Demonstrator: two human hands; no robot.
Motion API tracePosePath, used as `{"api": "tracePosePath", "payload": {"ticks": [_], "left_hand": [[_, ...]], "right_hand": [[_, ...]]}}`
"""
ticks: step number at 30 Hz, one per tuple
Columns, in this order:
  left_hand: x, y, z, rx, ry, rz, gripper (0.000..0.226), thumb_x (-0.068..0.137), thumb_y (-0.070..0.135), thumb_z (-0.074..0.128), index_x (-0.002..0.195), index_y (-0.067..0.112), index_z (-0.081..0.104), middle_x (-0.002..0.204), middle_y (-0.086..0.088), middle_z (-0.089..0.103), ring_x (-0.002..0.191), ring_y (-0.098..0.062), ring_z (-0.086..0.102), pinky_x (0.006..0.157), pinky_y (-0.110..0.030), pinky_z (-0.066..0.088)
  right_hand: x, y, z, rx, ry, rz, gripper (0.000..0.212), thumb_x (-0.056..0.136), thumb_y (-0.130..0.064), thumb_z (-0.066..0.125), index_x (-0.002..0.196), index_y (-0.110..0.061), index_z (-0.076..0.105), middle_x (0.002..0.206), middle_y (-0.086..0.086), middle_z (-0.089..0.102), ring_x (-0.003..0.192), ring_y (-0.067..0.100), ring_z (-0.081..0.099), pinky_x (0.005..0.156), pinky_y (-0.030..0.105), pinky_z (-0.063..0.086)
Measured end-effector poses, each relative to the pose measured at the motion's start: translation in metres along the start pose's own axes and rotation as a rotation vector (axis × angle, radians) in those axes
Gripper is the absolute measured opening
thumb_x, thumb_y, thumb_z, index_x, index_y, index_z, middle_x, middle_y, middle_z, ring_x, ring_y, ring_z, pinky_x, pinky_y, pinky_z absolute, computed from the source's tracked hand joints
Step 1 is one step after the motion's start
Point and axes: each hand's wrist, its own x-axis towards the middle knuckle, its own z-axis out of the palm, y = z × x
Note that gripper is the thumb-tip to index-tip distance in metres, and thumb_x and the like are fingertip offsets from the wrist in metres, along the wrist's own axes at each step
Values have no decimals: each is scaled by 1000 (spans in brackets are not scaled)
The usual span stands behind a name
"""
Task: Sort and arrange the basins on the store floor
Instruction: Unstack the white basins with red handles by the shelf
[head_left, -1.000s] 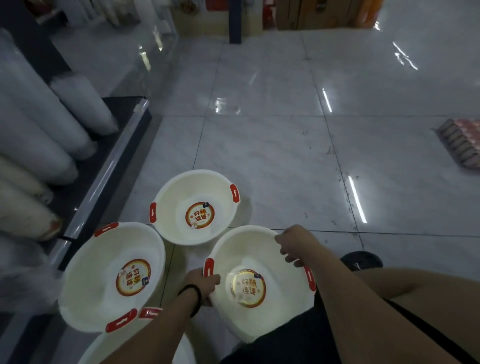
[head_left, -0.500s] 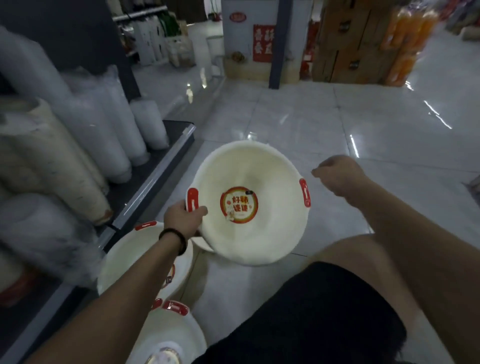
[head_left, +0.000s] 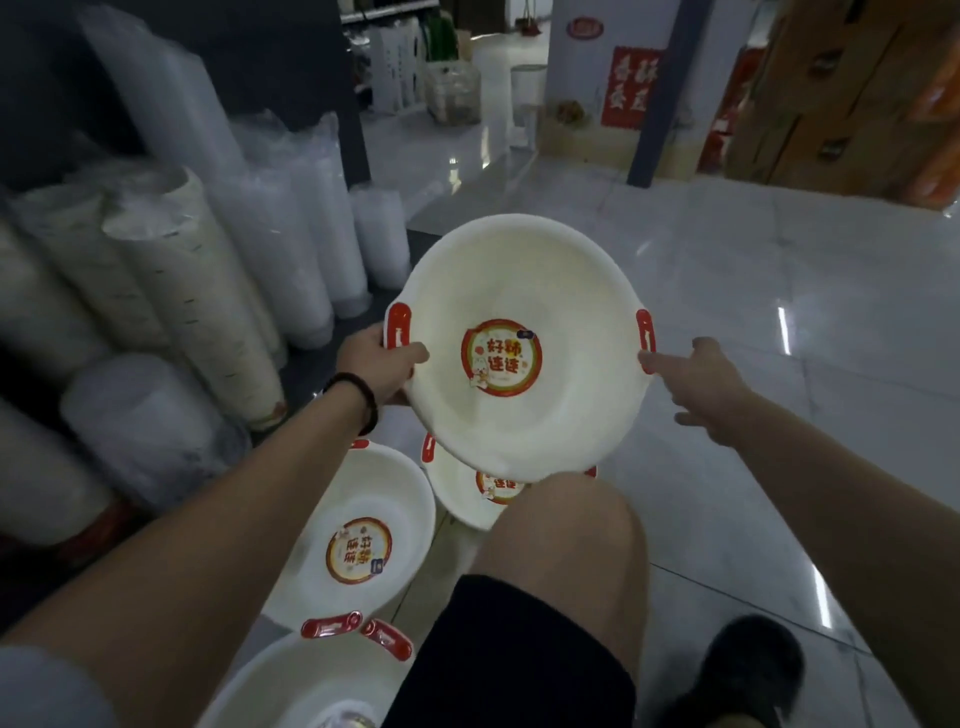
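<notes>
A cream basin (head_left: 550, 415) with red handles and a round red label is lifted in the air, tilted toward me. My left hand (head_left: 382, 366) grips its left rim just below the red handle. My right hand (head_left: 698, 384) reaches to the right red handle, fingertips touching it, fingers mostly straight. Three more cream basins lie on the floor below: one (head_left: 358, 551) under my left forearm, one (head_left: 470, 493) partly hidden behind the lifted basin and my knee, one (head_left: 306, 680) at the bottom edge.
Tall wrapped stacks of plastic ware (head_left: 197, 291) lean on a low dark shelf at the left. Glossy tiled floor (head_left: 779, 291) stretches to the right. Cardboard boxes (head_left: 841, 88) and a pillar stand at the back. My bent knee (head_left: 566, 540) and dark shoe (head_left: 748, 670) are in front.
The basin went from the floor up into the air in my left hand. My right hand let go of the rim, then came back to the right handle. The view tilted upward.
</notes>
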Motion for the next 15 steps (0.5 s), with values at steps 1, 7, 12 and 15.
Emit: {"api": "tracePosePath", "payload": {"ticks": [1, 7, 12, 15], "left_hand": [[11, -7, 1, -13, 4, -37, 33, 79, 13, 79, 109, 24, 72, 98, -2, 76, 86, -25, 73, 66, -49, 64], [67, -49, 26, -59, 14, -249, 30, 84, 15, 78, 112, 19, 67, 105, -10, 73, 92, -32, 72, 65, -47, 63], [121, -89, 54, 45, -84, -447, 31, 90, 12, 73, 118, 18, 61, 110, -15, 70, 97, -36, 69, 80, -54, 61], [153, -123, 73, 165, -73, -421, 25, 94, 14, 70, 116, 17, 58, 102, -9, 67, 89, -28, 66, 74, -50, 61]], "right_hand": [[10, 3, 10, 0, -24, 19, 94, 90, -47, 75, 161, -18, 21, 128, 13, 55, 111, 37, 60, 97, 59, 55], [86, 40, 62, 145, -106, 58, 64, 96, -26, 70, 153, -29, 40, 135, 7, 59, 110, 38, 66, 85, 56, 62], [152, 79, 95, 110, -83, 209, 48, 91, -25, 78, 131, -16, 52, 119, 9, 63, 95, 33, 68, 64, 44, 62], [188, 112, 115, 5, -127, 247, 41, 88, -21, 82, 116, -13, 53, 111, 11, 64, 90, 31, 70, 68, 46, 66]]}}
